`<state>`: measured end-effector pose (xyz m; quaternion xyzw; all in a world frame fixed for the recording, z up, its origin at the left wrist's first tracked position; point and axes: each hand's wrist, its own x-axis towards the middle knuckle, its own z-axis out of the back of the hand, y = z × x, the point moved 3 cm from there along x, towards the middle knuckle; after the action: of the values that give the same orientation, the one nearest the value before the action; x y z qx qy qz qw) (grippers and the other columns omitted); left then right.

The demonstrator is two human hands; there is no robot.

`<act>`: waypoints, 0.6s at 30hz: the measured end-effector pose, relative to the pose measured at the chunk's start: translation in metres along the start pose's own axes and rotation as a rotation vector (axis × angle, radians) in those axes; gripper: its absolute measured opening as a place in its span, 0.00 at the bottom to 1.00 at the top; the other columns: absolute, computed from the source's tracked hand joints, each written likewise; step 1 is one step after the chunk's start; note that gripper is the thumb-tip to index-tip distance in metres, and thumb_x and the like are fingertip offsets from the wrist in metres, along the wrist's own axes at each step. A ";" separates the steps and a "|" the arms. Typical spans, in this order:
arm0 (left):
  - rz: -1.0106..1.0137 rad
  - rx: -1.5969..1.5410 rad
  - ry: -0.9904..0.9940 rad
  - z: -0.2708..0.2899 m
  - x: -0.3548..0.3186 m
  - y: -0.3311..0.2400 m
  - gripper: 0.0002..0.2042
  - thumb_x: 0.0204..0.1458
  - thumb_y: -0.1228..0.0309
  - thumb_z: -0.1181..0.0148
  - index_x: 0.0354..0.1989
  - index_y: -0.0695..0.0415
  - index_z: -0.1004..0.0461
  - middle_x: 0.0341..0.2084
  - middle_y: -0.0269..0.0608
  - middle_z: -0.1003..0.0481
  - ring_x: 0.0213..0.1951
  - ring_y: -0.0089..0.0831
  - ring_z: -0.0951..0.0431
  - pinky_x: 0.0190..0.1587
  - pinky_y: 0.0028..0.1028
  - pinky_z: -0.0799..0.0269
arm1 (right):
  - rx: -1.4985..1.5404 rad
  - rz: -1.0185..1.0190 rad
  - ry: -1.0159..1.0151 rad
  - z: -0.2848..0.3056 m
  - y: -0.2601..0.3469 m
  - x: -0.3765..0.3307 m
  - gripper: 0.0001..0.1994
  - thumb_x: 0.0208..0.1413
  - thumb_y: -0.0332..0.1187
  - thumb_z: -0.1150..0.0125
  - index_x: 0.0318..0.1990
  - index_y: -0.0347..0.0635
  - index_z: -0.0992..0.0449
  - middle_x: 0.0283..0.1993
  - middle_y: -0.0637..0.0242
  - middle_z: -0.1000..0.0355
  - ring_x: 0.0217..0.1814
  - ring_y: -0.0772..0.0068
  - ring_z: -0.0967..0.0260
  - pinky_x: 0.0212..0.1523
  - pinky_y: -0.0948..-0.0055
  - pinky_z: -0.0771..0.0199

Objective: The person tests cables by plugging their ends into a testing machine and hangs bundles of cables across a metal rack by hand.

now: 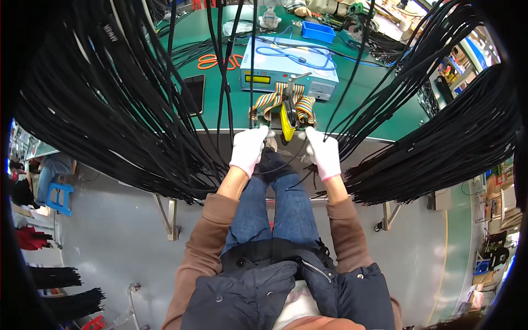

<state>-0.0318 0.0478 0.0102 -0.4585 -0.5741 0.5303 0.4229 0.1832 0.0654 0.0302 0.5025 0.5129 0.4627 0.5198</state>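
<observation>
I sit at a green workbench (379, 104) with both hands in white gloves at its front edge. My left hand (248, 149) pinches a thin black cable end beside a small fixture (286, 122) with a yellow lever. My right hand (323, 153) holds the other part of the same black cable (294, 159), which sags in a loop between the hands over my knees. Rainbow ribbon cable (269, 100) runs from the fixture up to a pale grey tester box (286, 69).
Thick bundles of black cables hang on the left (110, 110) and the right (440, 137). A black phone (192, 93), orange scissors (217, 61) and a blue tray (318, 31) lie on the bench. A blue stool (59, 197) stands at the left on the grey floor.
</observation>
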 end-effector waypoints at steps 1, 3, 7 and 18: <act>0.140 -0.161 0.020 -0.005 -0.001 0.001 0.12 0.58 0.66 0.45 0.32 0.64 0.21 0.24 0.43 0.23 0.13 0.16 0.46 0.16 0.18 0.52 | 0.016 0.001 0.019 -0.004 -0.001 0.002 0.10 0.59 0.34 0.42 0.32 0.38 0.18 0.15 0.78 0.40 0.16 0.88 0.51 0.17 0.85 0.56; 0.288 -0.322 0.028 -0.007 -0.005 0.008 0.13 0.58 0.66 0.45 0.30 0.64 0.21 0.24 0.45 0.22 0.11 0.15 0.48 0.14 0.18 0.54 | 0.031 -0.008 0.044 -0.007 -0.007 0.000 0.11 0.60 0.34 0.43 0.32 0.38 0.18 0.15 0.78 0.41 0.16 0.89 0.51 0.17 0.85 0.58; 0.148 -0.174 0.066 -0.003 -0.023 0.025 0.14 0.61 0.63 0.47 0.30 0.61 0.24 0.26 0.46 0.21 0.08 0.14 0.56 0.10 0.19 0.62 | -0.069 0.234 0.018 -0.005 -0.015 -0.018 0.10 0.60 0.32 0.43 0.35 0.36 0.18 0.16 0.79 0.39 0.16 0.88 0.52 0.18 0.85 0.56; 0.941 -0.582 0.351 -0.053 -0.074 0.116 0.10 0.62 0.64 0.51 0.39 0.60 0.30 0.31 0.55 0.20 0.11 0.16 0.50 0.12 0.19 0.55 | 0.071 0.270 0.250 -0.013 0.008 -0.102 0.12 0.50 0.24 0.43 0.41 0.32 0.20 0.28 0.71 0.25 0.24 0.84 0.42 0.26 0.85 0.43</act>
<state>0.0455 -0.0103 -0.1012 -0.8430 -0.3518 0.3976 0.0871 0.1657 -0.0356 0.0454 0.5233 0.5174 0.5690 0.3671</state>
